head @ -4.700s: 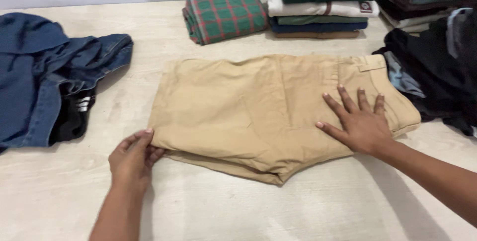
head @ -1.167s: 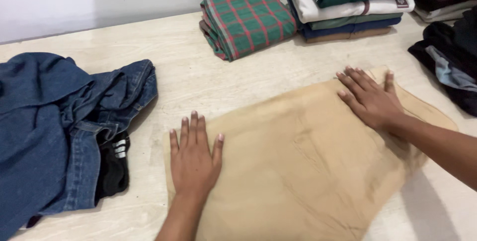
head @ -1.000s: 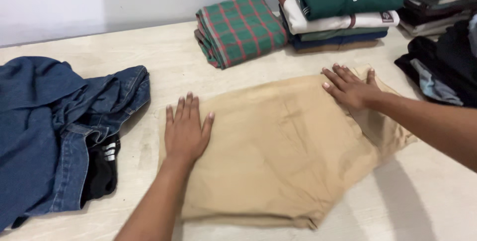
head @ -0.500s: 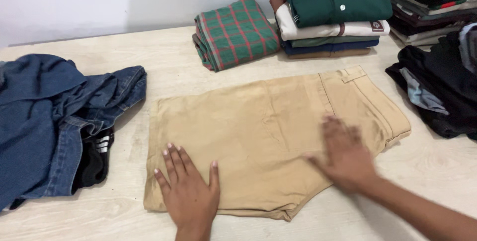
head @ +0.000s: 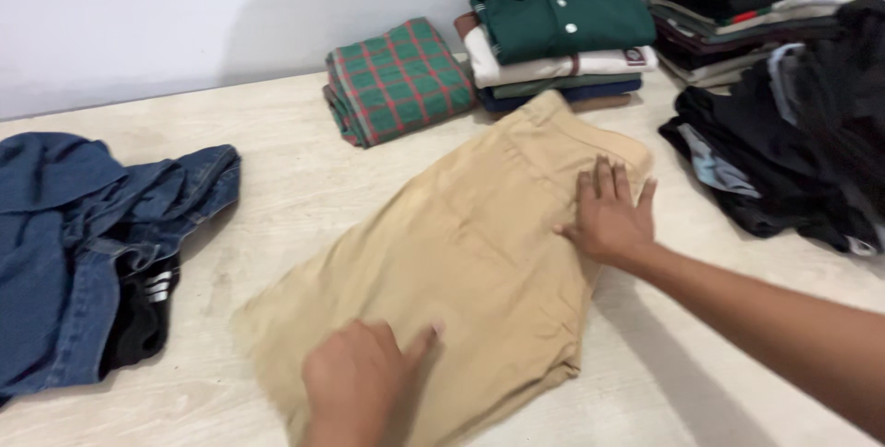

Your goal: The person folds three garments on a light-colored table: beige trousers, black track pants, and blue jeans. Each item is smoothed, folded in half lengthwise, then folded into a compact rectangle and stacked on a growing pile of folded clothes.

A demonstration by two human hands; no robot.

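While folded tan shorts [head: 461,263] lay slantwise on the pale tabletop [head: 304,161], both hands were pressed flat on them, fingers spread and gripping nothing: the right hand [head: 608,217] near their waistband end, the left hand [head: 359,378] at their near end. Blue jeans [head: 83,226] were heaped to their left, stacked shirts [head: 553,32] beyond them.

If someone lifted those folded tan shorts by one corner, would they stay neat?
Probably not: the tan shorts are soft cloth lying flat in loose layers, so they would likely droop and unfold. They seem to slide easily on the smooth table under both flat hands.
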